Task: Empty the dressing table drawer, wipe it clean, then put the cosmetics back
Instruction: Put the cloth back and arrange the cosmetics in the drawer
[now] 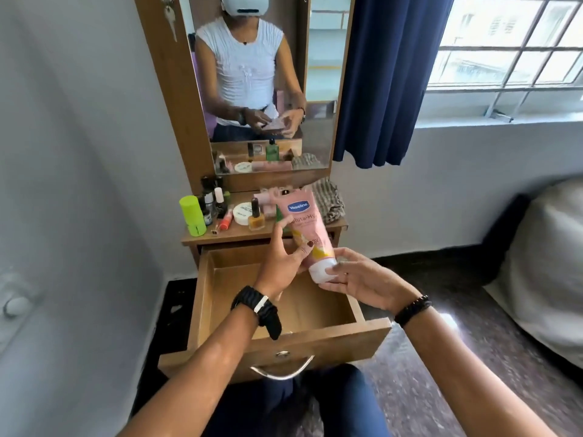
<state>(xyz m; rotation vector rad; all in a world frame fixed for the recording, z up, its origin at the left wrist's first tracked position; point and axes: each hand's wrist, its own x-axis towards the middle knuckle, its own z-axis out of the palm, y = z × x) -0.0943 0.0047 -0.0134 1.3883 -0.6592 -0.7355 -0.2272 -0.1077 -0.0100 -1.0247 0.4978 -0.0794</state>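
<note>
Above drawer [315, 339], hands grip tube [310, 230].

There is a single wide-angle view, taken from the person's head. It faces forward and tilts down, so the pulled-out drawer [277, 298] sits close below in the middle of the frame, with both forearms reaching in from the bottom edge. Beyond the drawer the worktop [239, 236] lies a little farther off, and the mirror [284, 89] above it faces straight back at the camera, showing the headset. Edges of the frame bend outward.
</note>
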